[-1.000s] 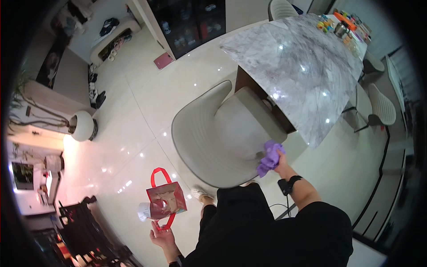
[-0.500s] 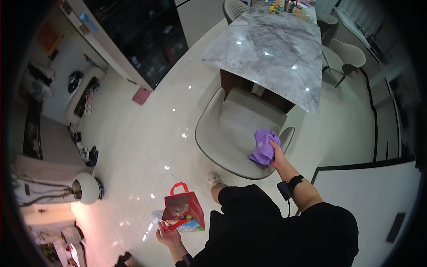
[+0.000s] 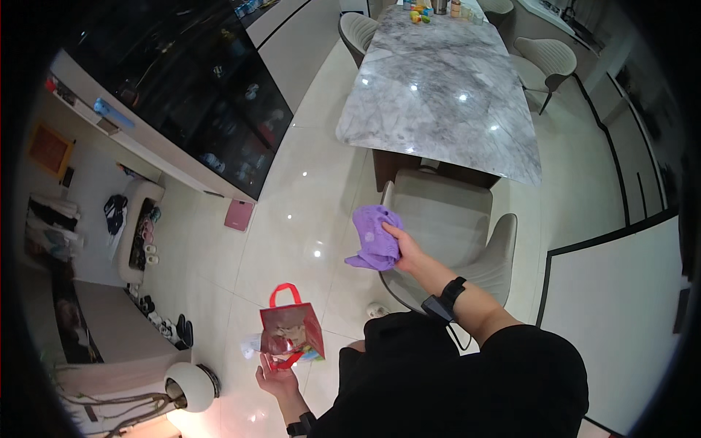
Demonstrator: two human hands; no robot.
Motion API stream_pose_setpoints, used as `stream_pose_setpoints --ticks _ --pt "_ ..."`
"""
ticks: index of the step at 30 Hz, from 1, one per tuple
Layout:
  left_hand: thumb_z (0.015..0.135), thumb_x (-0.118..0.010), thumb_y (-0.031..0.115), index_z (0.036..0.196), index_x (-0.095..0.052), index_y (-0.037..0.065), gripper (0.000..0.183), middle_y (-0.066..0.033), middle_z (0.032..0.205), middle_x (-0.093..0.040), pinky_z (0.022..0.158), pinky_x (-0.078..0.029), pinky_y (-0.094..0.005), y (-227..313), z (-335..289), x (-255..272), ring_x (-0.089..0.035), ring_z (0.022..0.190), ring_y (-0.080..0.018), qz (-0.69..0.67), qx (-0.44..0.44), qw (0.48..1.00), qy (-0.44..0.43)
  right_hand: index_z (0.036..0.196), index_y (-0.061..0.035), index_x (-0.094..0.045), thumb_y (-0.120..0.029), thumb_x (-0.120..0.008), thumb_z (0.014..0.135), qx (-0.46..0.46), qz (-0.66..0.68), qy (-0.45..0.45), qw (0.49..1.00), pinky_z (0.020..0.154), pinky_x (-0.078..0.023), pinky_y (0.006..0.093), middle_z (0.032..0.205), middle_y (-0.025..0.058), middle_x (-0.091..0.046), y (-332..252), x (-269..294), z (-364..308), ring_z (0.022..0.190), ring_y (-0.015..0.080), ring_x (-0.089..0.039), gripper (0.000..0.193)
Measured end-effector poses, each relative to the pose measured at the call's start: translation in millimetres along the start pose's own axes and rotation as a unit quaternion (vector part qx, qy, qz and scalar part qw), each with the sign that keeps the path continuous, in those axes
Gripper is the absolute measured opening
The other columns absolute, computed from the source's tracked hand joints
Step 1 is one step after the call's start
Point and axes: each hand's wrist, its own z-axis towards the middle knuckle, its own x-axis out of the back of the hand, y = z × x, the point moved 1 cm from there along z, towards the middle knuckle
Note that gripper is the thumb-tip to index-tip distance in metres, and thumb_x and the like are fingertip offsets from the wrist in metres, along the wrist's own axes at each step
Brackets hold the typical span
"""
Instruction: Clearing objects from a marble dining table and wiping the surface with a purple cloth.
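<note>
My right hand (image 3: 406, 248) grips a crumpled purple cloth-like bundle (image 3: 377, 237) with a pale round spot, held over the left edge of the grey chair (image 3: 438, 215). Whether the bundle is a cloth or a folded bag I cannot tell. At the lower left, my left hand (image 3: 277, 378), palm up, has its fingers hooked at the near red strap of a red carrier bag (image 3: 315, 332). The bag's mouth faces up, showing brownish contents I cannot make out; its other handle (image 3: 285, 293) stands up at the far side. A whitish translucent thing (image 3: 250, 345) shows beside the bag.
A grey marbled table (image 3: 438, 109) stands ahead, with bottles and small items at its far end. Dark glass cabinet doors (image 3: 182, 95) rise at left. A pink flat square (image 3: 239, 215) lies on the floor. A round white planter (image 3: 191, 387) is lower left; a white panel (image 3: 621, 314) is at right.
My right hand and the purple bundle have moved left relative to the chair, from over its seat toward its left edge. My left hand stays at the red bag. The view has turned.
</note>
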Motion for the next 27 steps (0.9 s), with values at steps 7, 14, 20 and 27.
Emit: stream_pose_setpoints --ticks 7,14,20,27 --pt "0.09 -0.047 0.03 0.125 -0.051 0.0 0.046 -0.0102 0.116 -0.059 0.088 -0.046 -0.0339 4.1 131.1 -87.3 -0.055 0.102 -0.0186 0.14 -0.002 0.98 -0.139 0.128 -0.0035 -0.05 -0.026 -0.063 0.091 0.018 -0.027 -0.017 0.999 0.093 -0.051 0.0391 0.118 0.0114 -0.062 25.9 -48.6 59.7 0.105 0.0223 -0.063 0.046" --pt "0.089 -0.054 0.029 0.124 -0.052 0.004 0.043 -0.0061 0.122 -0.053 0.084 -0.045 -0.0314 -16.2 248.3 -227.2 -0.051 0.1 -0.0186 0.209 0.106 0.948 -0.217 0.129 -0.0036 -0.049 -0.022 -0.064 0.09 0.144 -0.008 0.068 0.987 0.09 -0.052 0.0389 0.117 0.0109 -0.063 6.4 -59.1 89.5 0.103 0.0224 -0.064 0.046" --pt "0.088 -0.053 0.028 0.121 -0.052 0.004 0.041 -0.0062 0.117 -0.055 0.078 -0.046 -0.0303 -62.7 284.8 -342.3 -0.052 0.089 -0.0175 0.276 0.19 0.912 -0.236 0.132 -0.0036 -0.047 -0.023 -0.066 0.088 0.273 -0.033 0.198 0.941 0.089 -0.053 0.0394 0.117 0.0119 -0.062 -47.1 -44.3 85.5 0.102 0.0239 -0.064 0.051" --pt "0.088 -0.048 0.028 0.134 -0.044 0.003 0.052 -0.006 0.125 -0.055 0.071 -0.046 -0.0284 -127.0 301.4 -440.5 -0.049 0.077 -0.0145 0.356 0.225 0.87 -0.255 0.142 -0.0075 -0.039 -0.015 -0.07 0.083 0.5 -0.133 0.386 0.764 0.097 -0.046 0.0347 0.128 0.0124 -0.056 -195.1 43.2 83.4 0.115 0.0224 -0.056 0.067"
